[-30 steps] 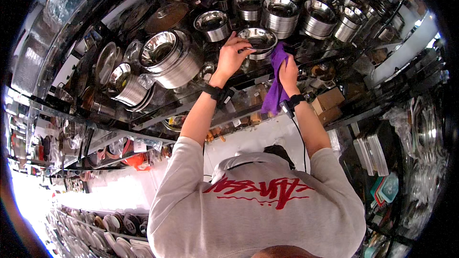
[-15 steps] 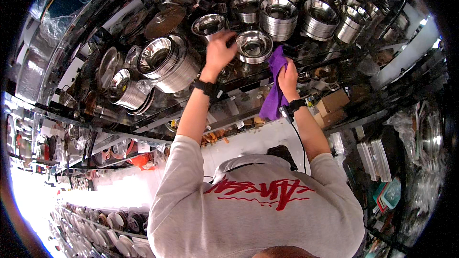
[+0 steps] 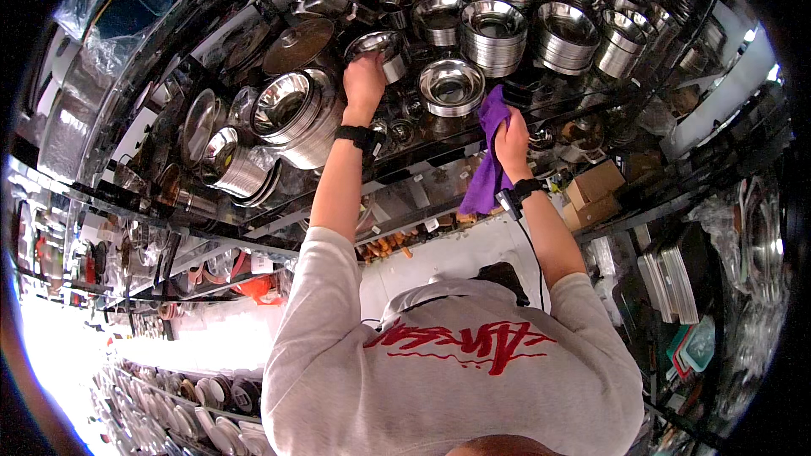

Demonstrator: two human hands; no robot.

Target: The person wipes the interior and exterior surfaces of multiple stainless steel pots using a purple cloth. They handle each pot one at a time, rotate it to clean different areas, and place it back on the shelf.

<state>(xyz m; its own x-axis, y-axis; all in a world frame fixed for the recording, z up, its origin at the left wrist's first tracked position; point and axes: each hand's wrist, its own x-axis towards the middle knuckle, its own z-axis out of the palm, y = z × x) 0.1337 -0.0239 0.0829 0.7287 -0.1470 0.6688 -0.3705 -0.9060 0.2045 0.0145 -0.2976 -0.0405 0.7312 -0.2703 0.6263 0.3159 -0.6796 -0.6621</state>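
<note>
My left hand (image 3: 364, 84) is closed at the near left rim of a shiny steel bowl (image 3: 390, 49) on the shelf; its fingertips are partly hidden. In my right hand (image 3: 512, 145) is a purple cloth (image 3: 486, 173), bunched at the top and hanging down over the shelf's front edge. Between the two hands stands a short stack of steel bowls (image 3: 453, 89), touched by neither. A taller, tilted stack of steel bowls (image 3: 308, 131) is just left of my left wrist.
Taller bowl stacks (image 3: 493, 38) fill the back and right of the shelf. A round lid (image 3: 298, 46) leans behind the left stack. Cardboard boxes (image 3: 594, 190) sit low at the right, and white trays (image 3: 669, 283) stand farther right. A cable hangs by my right wrist.
My left hand has moved left, away from the short middle stack, and closed at the rim of the bowl behind it. The right hand keeps the cloth in nearly the same place.
</note>
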